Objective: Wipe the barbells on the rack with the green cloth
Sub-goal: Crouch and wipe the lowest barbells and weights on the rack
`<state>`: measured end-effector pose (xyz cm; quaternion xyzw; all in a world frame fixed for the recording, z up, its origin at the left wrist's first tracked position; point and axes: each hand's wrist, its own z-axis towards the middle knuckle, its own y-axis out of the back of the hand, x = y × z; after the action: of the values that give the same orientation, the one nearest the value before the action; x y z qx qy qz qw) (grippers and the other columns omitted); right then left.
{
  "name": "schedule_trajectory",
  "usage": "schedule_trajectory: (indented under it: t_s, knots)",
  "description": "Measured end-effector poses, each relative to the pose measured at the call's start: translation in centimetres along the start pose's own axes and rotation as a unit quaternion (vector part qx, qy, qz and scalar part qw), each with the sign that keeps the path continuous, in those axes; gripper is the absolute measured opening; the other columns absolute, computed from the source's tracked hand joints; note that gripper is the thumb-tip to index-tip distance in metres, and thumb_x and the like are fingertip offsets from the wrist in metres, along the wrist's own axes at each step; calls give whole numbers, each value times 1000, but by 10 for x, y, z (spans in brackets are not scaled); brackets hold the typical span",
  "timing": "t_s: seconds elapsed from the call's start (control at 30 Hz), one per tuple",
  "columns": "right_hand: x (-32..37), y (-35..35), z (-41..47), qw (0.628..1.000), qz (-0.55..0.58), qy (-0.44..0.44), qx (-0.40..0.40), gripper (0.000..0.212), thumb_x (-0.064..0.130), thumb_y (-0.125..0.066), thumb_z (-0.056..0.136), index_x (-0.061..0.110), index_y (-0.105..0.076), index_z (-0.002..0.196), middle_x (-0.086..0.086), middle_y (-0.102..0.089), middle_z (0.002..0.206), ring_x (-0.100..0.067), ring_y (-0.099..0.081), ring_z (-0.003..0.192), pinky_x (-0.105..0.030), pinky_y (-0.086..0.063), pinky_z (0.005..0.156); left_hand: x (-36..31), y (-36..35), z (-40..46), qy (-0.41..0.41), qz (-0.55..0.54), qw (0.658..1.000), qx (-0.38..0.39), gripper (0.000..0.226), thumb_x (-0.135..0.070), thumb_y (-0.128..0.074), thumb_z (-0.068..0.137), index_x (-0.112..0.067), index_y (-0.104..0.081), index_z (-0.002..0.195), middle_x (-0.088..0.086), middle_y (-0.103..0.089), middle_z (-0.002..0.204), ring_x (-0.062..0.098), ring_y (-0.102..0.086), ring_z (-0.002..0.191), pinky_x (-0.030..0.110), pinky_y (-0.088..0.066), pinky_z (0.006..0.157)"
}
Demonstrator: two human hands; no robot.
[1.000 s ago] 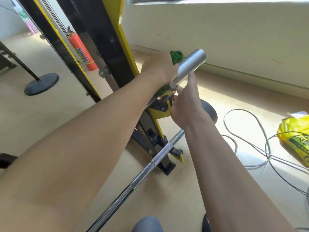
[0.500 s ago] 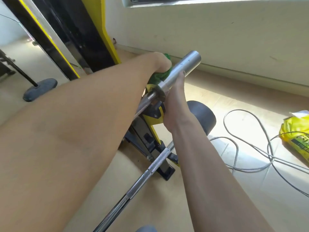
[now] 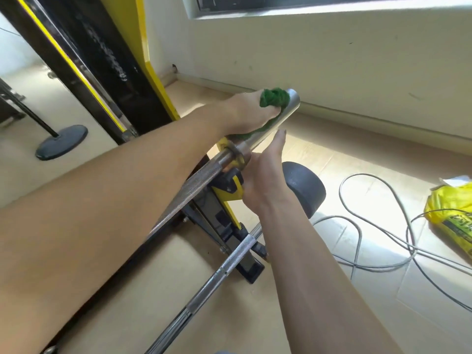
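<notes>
The upper barbell (image 3: 194, 185) lies across the yellow and black rack (image 3: 224, 190), its smooth steel sleeve pointing up and to the right. My left hand (image 3: 249, 112) presses the green cloth (image 3: 273, 99) around that sleeve near its open end. My right hand (image 3: 263, 175) rests under the sleeve by the collar, fingers stretched along the metal. A second barbell (image 3: 229, 261) lies lower, running toward the rack's foot.
A black weight plate (image 3: 306, 190) leans behind the rack. Grey cables (image 3: 362, 226) loop over the floor at the right, beside a yellow bag (image 3: 452, 213). A round black stand base (image 3: 62, 141) sits at the left. The wall runs close behind.
My left hand has slid the green cloth outward along the sleeve toward its end. The camera has tilted, and my right hand stays under the sleeve by the collar.
</notes>
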<state>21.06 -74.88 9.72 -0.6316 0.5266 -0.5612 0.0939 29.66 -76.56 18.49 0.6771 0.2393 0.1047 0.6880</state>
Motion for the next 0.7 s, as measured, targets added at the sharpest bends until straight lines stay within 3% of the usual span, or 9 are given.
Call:
schedule_trajectory:
  t_s: [0.13,0.23,0.3,0.33,0.4,0.47,0.53,0.63,0.7]
  knots:
    - [30,6,-8,995,39,59,-76,82,78,-29,89,16,-50,138,-11,-62,125,-25,-60,107,-38,-43,102,-2,-8,-27,-6,74,997,-6,67,-45,-51,90,-41,-23,150,13,-49,125,34,-57,105,37,-46,86]
    - [68,12,-24,978,-51,144,-143,62,64,-32,98,25,-37,146,2,-54,121,-16,-52,113,-30,-42,91,0,-11,-49,-14,136,990,-24,83,-36,-56,89,-39,-6,155,21,-35,147,39,-58,106,39,-50,85]
    - [78,8,-26,955,-133,218,-148,48,57,-38,97,34,-42,139,7,-46,123,-13,-49,108,-28,-43,78,8,-14,-60,-18,106,994,-26,94,-37,-59,87,-40,7,154,17,-14,161,37,-54,121,41,-50,91]
    - [77,1,-23,937,-201,255,-128,39,53,-38,97,36,-50,130,7,-46,122,-13,-48,108,-32,-45,82,12,-15,-65,-29,83,996,-30,97,-40,-59,86,-39,10,154,14,-9,163,34,-51,127,42,-49,95]
    - [63,-12,-19,861,-377,331,-78,33,41,-35,99,27,-63,111,10,-55,111,-11,-52,105,-37,-45,92,18,-17,-71,-49,38,997,-47,92,-43,-55,83,-25,-1,154,16,-22,157,30,-51,126,41,-48,97]
    - [49,-13,-14,718,-541,437,-19,42,28,-30,101,16,-68,115,6,-62,119,-13,-52,116,-36,-39,103,13,-23,-81,-44,57,994,-79,70,-29,-50,90,-3,-16,145,23,-39,141,35,-50,121,41,-44,99]
    - [48,-1,-6,592,-651,475,-3,48,26,-24,100,15,-65,124,-3,-60,130,-22,-47,125,-36,-33,110,11,-34,-89,28,-52,986,-153,73,-26,-58,92,-5,-11,145,21,-39,142,34,-53,118,44,-48,98]
    - [58,19,6,540,-701,466,-22,50,33,-21,100,18,-61,126,-3,-57,127,-26,-46,119,-35,-35,103,8,-45,-98,59,-63,969,-231,77,-35,-61,91,-14,-14,148,15,-27,151,29,-56,116,42,-55,91]
    - [65,21,17,483,-722,494,-29,45,32,-26,102,17,-65,117,-2,-61,116,-27,-48,114,-35,-34,101,10,-52,-100,46,-66,969,-232,67,-36,-56,92,-13,-23,146,12,-37,144,28,-55,114,43,-54,90]
